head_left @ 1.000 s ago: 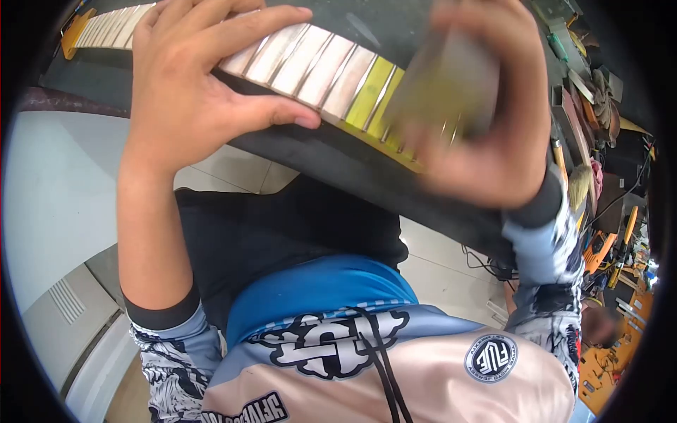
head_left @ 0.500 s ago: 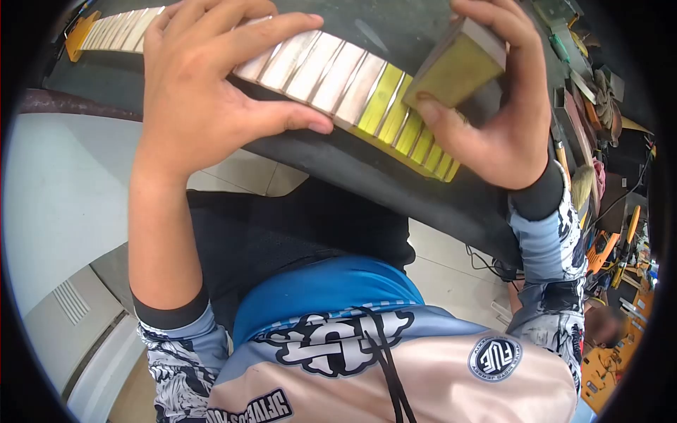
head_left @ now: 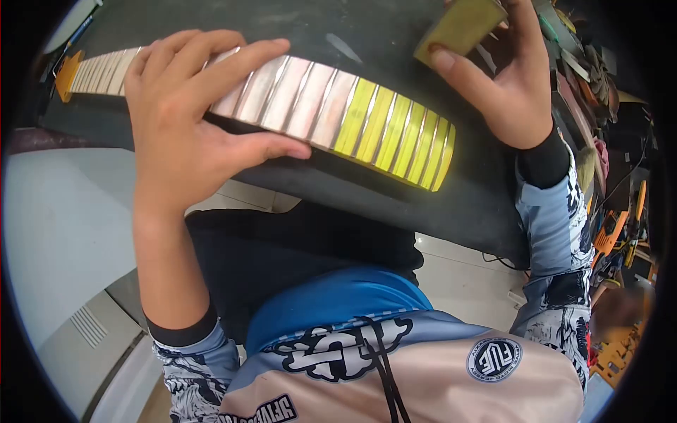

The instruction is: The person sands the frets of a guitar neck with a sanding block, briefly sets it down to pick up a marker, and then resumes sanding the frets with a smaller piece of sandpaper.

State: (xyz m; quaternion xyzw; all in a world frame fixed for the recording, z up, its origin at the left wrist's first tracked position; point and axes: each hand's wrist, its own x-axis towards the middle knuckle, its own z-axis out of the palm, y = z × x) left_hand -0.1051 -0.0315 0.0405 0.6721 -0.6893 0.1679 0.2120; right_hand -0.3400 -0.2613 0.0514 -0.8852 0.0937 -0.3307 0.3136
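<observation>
A long guitar-neck-like fretboard (head_left: pixel 303 99) lies across the dark table, pale over most of its length and yellow-green at its right end, with metal strips across it. My left hand (head_left: pixel 187 116) is wrapped over its middle, thumb along the near edge. My right hand (head_left: pixel 501 84) grips a yellowish block (head_left: pixel 462 27) between thumb and fingers. The block is in the air beyond the yellow end, apart from the fretboard. Part of my right fingers lies behind the block.
An orange piece (head_left: pixel 67 76) sits at the far left end of the fretboard. The dark tabletop (head_left: pixel 338 187) runs beneath it. Tools and scraps (head_left: pixel 599 92) crowd the right side, with orange-handled tools (head_left: pixel 612 233) lower down. A white surface (head_left: pixel 70 211) is at left.
My right hand has lifted the block up and away from the yellow end, uncovering more of it. The fretboard and my left hand appear slightly further left and lower in view.
</observation>
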